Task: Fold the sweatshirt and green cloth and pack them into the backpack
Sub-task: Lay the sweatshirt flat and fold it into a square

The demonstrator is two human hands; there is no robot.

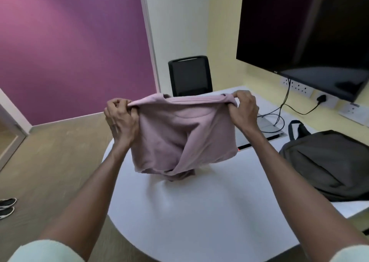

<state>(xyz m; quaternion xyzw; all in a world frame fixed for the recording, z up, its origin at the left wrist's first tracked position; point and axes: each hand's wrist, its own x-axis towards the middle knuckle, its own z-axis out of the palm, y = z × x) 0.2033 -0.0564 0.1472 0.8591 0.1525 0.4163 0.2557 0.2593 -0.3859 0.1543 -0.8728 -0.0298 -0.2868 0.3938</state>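
A dusty-pink sweatshirt (179, 136) hangs in the air above the white table (189, 212), its lower folds touching the tabletop. My left hand (119, 116) grips its upper left corner. My right hand (244, 109) pinches its upper right corner. The cloth is stretched between both hands, with the neckline facing up. A dark grey backpack (327, 162) lies flat on the table at the right, its strap loop pointing to the far side. No green cloth is in view.
A black chair (189, 76) stands behind the table. A large dark screen (305, 32) hangs at the upper right, with cables (279, 114) and wall sockets (299, 87) under it. A grey cable hatch (268, 128) sits in the table. Shoes (7, 207) lie on the floor at left.
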